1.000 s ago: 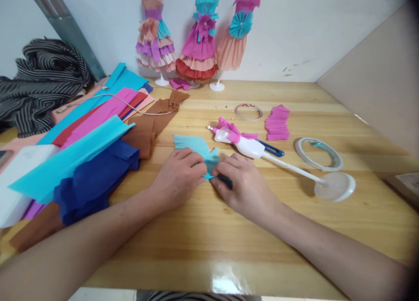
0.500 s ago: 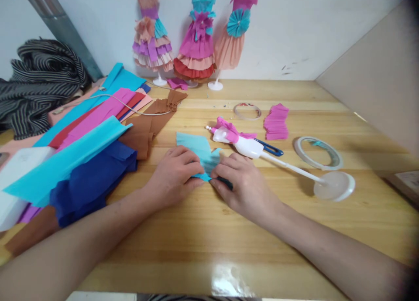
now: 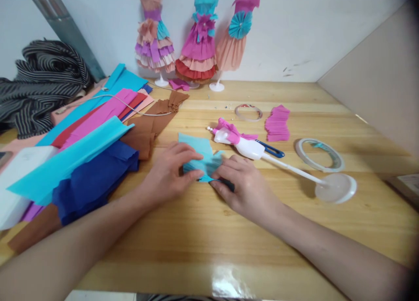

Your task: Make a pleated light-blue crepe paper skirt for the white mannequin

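Note:
A piece of light-blue crepe paper (image 3: 198, 150) lies on the table between my hands, its right part gathered into small folds. My right hand (image 3: 244, 181) pinches the gathered part between thumb and fingers. At the paper's left side is my left hand (image 3: 173, 170), thumb and fingers parted around its lower edge. Something dark (image 3: 227, 184) shows under my right fingers; its kind is hidden. Just beyond that hand lies a white doll-shaped stand (image 3: 248, 147), with pink crepe paper (image 3: 231, 133) around its upper part and a dark-blue handled tool (image 3: 273, 149) beside it.
Crepe paper sheets (image 3: 94, 179) are piled at the left, crossed by a thin cable (image 3: 144, 114). Tape rolls (image 3: 299, 155) and a pleated pink strip (image 3: 277, 123) lie to the right. Three paper-dressed stands (image 3: 198, 52) line the wall. A striped cloth (image 3: 49, 74) sits far left.
My left thumb and fingers have opened apart and drawn slightly back from the folds, showing more of the blue paper. My right hand keeps its pinch in nearly the same place.

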Available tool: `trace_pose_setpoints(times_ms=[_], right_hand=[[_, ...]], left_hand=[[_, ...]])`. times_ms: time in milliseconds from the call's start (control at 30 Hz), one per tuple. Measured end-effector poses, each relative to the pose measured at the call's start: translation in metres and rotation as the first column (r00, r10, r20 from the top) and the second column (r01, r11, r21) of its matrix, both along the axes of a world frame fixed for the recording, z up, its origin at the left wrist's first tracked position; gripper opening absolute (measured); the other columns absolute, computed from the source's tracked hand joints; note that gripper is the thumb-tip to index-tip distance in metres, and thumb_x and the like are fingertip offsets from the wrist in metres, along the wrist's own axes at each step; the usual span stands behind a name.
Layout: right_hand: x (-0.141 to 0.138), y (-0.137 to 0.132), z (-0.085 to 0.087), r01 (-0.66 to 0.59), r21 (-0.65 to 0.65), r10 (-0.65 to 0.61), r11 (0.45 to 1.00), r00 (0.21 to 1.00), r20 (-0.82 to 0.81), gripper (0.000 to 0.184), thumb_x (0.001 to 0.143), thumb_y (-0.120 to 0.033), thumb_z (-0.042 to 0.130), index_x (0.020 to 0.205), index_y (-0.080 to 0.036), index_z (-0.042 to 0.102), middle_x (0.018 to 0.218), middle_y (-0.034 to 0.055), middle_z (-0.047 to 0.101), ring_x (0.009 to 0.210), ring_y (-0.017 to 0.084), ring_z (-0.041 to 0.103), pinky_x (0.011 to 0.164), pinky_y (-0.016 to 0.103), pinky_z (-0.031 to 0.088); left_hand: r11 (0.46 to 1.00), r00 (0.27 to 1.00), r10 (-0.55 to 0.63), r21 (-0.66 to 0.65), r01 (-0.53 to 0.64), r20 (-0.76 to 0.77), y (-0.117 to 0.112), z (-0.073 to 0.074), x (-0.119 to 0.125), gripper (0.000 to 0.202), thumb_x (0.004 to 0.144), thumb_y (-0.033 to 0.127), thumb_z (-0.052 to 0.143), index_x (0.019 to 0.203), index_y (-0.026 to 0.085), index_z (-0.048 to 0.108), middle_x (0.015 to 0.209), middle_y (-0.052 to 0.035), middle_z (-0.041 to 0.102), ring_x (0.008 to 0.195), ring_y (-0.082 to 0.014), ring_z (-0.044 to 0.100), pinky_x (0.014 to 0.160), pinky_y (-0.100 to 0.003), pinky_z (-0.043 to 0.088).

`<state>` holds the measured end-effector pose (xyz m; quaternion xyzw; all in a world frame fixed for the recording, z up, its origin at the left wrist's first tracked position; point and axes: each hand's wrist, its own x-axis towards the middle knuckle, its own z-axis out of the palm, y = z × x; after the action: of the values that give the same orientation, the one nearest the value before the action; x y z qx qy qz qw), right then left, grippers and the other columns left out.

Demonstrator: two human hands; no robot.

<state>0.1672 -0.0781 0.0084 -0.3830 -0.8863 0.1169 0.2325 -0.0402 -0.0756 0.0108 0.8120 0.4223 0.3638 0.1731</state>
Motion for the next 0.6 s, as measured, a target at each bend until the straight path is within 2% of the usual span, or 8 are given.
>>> trace_pose_setpoints(times_ms=[67,167,267,367,433,500,600], right_hand=[[0.001,0.001,0.000,-0.007,-0.021,0.006,1.000,0.998,-0.070,0.009,0.082,-0.015,0.056,0.075,-0.018,0.062,0.070,0.0054,0.060,0.072,0.021,0.050,0.065,0.032,0.038],[0.002,0.003,0.001,-0.009,-0.038,0.003,0.999,0.986,-0.164,0.013,0.083,-0.014,0.055,0.073,-0.019,0.060,0.067,0.0039,0.058,0.070,0.020,0.051,0.065,0.032,0.040],[0.002,0.005,0.003,0.002,-0.090,-0.027,0.996,0.960,-0.279,0.016,0.085,-0.017,0.055,0.069,-0.019,0.060,0.065,0.0023,0.056,0.068,0.018,0.052,0.065,0.031,0.040],[0.002,0.008,0.004,-0.029,-0.290,-0.113,0.957,0.882,-0.458,0.016,0.083,-0.024,0.061,0.068,-0.019,0.062,0.063,0.0005,0.056,0.062,0.015,0.051,0.059,0.028,0.040],[0.003,0.011,0.005,-0.099,-0.492,-0.227,0.865,0.796,-0.561,0.019,0.078,-0.033,0.067,0.068,-0.018,0.062,0.062,-0.0008,0.056,0.056,0.013,0.049,0.054,0.026,0.039],[0.004,0.014,0.005,-0.194,-0.650,-0.352,0.735,0.710,-0.610,0.028,0.071,-0.042,0.074,0.067,-0.018,0.060,0.059,-0.0016,0.055,0.052,0.011,0.046,0.048,0.023,0.036],[0.007,0.017,0.005,-0.354,-0.741,-0.452,0.570,0.618,-0.643,0.036,0.064,-0.047,0.079,0.068,-0.017,0.060,0.057,-0.0017,0.056,0.047,0.009,0.044,0.045,0.021,0.033]], left_hand=[[0.988,0.977,0.149,-0.057,-0.141,0.156,0.000,0.003,-0.003,0.017,0.088,0.028,0.055,0.093,0.017,0.067,0.095,-0.0061,0.067,0.092,-0.0193,0.060,0.086,-0.034,0.046],[0.935,0.873,0.353,-0.166,-0.314,0.336,0.002,0.004,-0.007,0.023,0.092,0.031,0.048,0.093,0.017,0.067,0.090,-0.0042,0.068,0.087,-0.0174,0.062,0.082,-0.031,0.047],[0.889,0.767,0.455,-0.270,-0.369,0.452,0.004,0.002,-0.008,0.027,0.092,0.036,0.049,0.091,0.016,0.067,0.083,-0.0025,0.068,0.080,-0.0158,0.061,0.076,-0.029,0.047],[0.882,0.745,0.464,-0.329,-0.337,0.479,0.002,0.002,-0.006,0.026,0.091,0.036,0.050,0.091,0.016,0.067,0.079,-0.0016,0.066,0.075,-0.0146,0.059,0.073,-0.028,0.046],[0.891,0.768,0.438,-0.339,-0.302,0.466,-0.001,0.003,-0.005,0.025,0.091,0.033,0.050,0.093,0.016,0.067,0.080,-0.0018,0.065,0.076,-0.0144,0.058,0.072,-0.028,0.045],[0.901,0.790,0.415,-0.327,-0.286,0.451,-0.005,0.003,-0.003,0.023,0.091,0.030,0.049,0.097,0.016,0.066,0.085,-0.0023,0.064,0.077,-0.0141,0.057,0.071,-0.027,0.044],[0.907,0.798,0.397,-0.326,-0.267,0.453,-0.009,0.003,-0.001,0.023,0.091,0.027,0.049,0.106,0.017,0.063,0.093,-0.0029,0.062,0.077,-0.0128,0.055,0.068,-0.026,0.043]])
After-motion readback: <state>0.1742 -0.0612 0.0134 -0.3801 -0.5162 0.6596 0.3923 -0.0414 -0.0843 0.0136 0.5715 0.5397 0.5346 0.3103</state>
